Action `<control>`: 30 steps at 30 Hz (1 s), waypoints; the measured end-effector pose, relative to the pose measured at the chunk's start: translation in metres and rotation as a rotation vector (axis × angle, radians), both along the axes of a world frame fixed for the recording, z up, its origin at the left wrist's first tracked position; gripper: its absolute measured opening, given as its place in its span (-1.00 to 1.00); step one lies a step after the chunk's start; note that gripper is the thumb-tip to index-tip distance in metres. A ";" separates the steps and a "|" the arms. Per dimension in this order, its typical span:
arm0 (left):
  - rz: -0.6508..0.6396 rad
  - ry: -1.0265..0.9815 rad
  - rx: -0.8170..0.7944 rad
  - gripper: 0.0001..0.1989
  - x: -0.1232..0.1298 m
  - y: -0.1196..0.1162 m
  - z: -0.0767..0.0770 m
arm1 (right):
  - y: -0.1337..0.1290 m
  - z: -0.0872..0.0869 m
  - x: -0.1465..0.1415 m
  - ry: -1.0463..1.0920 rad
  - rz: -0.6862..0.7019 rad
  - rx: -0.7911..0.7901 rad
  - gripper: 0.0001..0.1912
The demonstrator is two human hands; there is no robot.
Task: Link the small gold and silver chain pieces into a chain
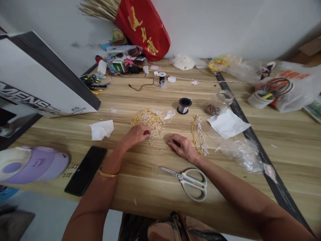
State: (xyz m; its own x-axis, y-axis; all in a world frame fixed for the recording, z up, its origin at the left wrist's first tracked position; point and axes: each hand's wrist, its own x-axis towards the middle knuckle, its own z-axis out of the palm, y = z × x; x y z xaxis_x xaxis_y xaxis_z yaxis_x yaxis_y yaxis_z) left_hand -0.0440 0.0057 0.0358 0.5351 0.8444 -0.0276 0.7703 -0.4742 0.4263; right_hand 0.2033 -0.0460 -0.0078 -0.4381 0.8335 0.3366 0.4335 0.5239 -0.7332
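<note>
In the middle, our left hand (142,132) touches the shiny chains (152,121), hiding some. We can't tell whether our right hand's (179,144) fingers, or the left's, pinch anything.

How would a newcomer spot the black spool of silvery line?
From the big red bag with gold characters, go down and right onto the wooden table. The black spool of silvery line stands there; the smaller spool behind has a white top and dark winding.
</note>
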 end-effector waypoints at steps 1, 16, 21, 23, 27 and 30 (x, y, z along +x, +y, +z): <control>-0.003 -0.014 -0.014 -0.87 -0.002 0.000 0.001 | 0.000 0.000 0.000 0.004 0.004 0.000 -0.83; -0.108 0.079 -0.049 -0.87 -0.002 -0.003 0.004 | 0.001 0.003 0.001 0.007 0.011 -0.008 -0.85; -0.119 0.080 -0.031 -0.86 -0.002 -0.003 0.003 | 0.001 0.003 0.001 0.015 0.002 -0.032 -0.86; -0.119 0.080 -0.030 -0.86 -0.002 -0.004 0.003 | 0.001 0.003 0.002 0.021 -0.004 -0.045 -0.85; -0.100 0.100 -0.029 -0.86 0.000 -0.005 0.005 | 0.001 0.002 0.002 0.039 -0.027 -0.093 -0.84; -0.091 0.100 -0.042 -0.86 0.001 -0.005 0.006 | 0.001 0.002 0.002 0.046 -0.037 -0.111 -0.84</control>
